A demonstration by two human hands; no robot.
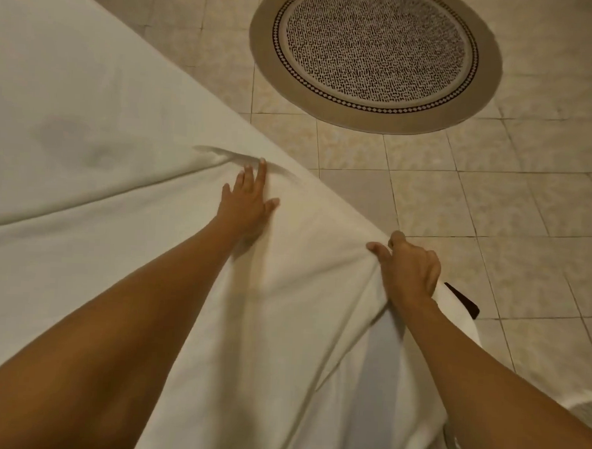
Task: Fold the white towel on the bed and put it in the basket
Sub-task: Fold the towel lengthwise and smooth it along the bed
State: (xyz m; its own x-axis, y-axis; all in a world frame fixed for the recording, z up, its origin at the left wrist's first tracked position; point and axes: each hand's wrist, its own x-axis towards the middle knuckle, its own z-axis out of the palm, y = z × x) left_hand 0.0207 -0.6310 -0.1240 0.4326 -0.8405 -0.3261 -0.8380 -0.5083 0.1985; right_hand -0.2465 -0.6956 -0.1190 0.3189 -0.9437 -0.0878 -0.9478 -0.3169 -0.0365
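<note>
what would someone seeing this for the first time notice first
Two bare arms reach in from the bottom over the white towel spread on the bed. The left hand presses flat on the cloth near the bed's edge, while the right hand pinches a bunched fold at that edge. Beyond, a round patterned rug lies on the tiled floor at top right.

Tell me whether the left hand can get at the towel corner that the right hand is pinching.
Probably yes. The left hand lies flat on the white towel, open, and only bare cloth lies between it and the corner in the right hand.
</note>
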